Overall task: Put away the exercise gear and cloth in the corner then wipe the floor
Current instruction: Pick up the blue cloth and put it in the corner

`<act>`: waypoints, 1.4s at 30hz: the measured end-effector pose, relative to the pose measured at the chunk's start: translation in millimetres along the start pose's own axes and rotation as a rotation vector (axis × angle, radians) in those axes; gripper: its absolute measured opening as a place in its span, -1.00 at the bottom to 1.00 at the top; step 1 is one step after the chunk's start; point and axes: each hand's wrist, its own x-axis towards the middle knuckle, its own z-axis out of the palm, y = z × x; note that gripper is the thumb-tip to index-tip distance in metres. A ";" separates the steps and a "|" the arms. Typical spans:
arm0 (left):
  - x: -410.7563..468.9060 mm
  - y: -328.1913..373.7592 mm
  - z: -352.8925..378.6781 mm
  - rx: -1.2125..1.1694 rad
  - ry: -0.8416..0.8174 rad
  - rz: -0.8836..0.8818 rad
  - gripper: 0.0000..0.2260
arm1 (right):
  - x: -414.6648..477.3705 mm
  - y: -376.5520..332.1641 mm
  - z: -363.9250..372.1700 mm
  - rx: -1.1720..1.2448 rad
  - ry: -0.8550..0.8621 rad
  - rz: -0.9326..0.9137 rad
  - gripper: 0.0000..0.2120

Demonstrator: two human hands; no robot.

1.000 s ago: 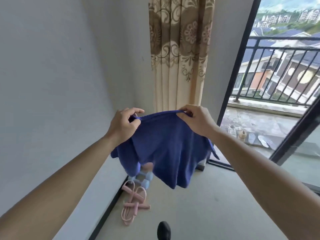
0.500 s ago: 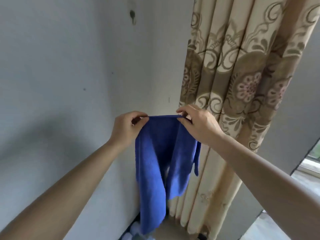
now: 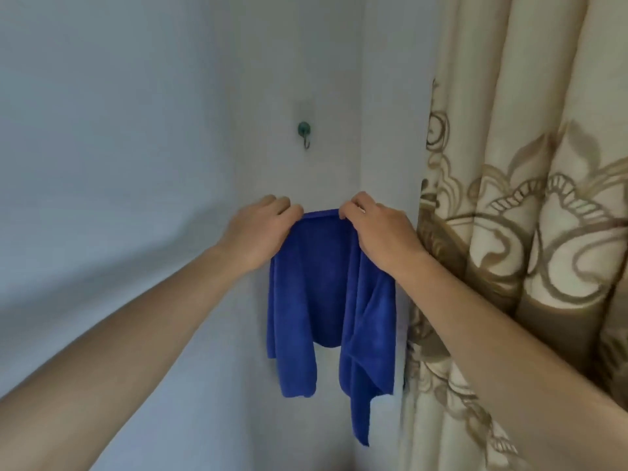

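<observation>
A blue cloth [image 3: 326, 294] hangs in front of the wall corner, held up by its top edge. My left hand [image 3: 261, 229] pinches the left end of that edge and my right hand [image 3: 377, 232] pinches the right end, a short span of cloth stretched between them. Above the hands, a small green wall hook [image 3: 304, 132] sticks out of the corner wall, apart from the cloth. The exercise gear is out of view.
A beige curtain [image 3: 526, 232] with brown floral pattern hangs close on the right, touching my right forearm. Plain white walls [image 3: 119, 164] meet in the corner behind the cloth. The floor is not visible.
My view has tilted up from the floor to the wall corner, bringing the hook into sight. Both hands have lifted the cloth higher; the pink and blue gear on the floor has dropped out of view.
</observation>
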 end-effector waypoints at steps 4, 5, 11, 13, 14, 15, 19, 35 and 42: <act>51.6 -30.0 3.5 0.187 -0.033 0.005 -0.66 | 65.3 26.2 16.1 0.081 0.125 0.010 -0.59; 63.2 -38.7 4.6 0.234 -0.030 -0.012 -0.67 | 79.2 29.2 17.5 0.100 0.163 0.003 -0.59; 121.0 -69.3 10.8 0.305 -0.048 -0.251 -0.58 | 147.0 49.2 15.7 0.132 0.279 0.021 -0.55; 124.9 -71.0 22.1 0.327 -0.086 -0.249 -0.47 | 160.9 53.9 21.7 0.106 0.253 0.071 -0.52; 122.8 -71.7 27.5 0.329 -0.079 -0.240 -0.46 | 163.8 54.1 28.6 0.062 0.220 0.058 -0.53; 119.1 -73.2 33.5 0.314 -0.055 -0.231 -0.46 | 164.3 52.9 36.5 0.052 0.196 0.047 -0.59; 108.5 -79.7 48.0 0.263 0.022 -0.188 -0.48 | 153.5 39.5 71.1 0.285 0.219 0.189 -0.50; -20.6 -30.0 61.2 0.212 -0.141 -0.207 -0.60 | 60.4 20.2 130.2 0.231 0.117 0.091 -0.67; -124.7 -37.5 20.4 0.275 -0.042 -0.478 -0.58 | 20.7 -51.0 152.3 0.256 0.404 0.171 -0.46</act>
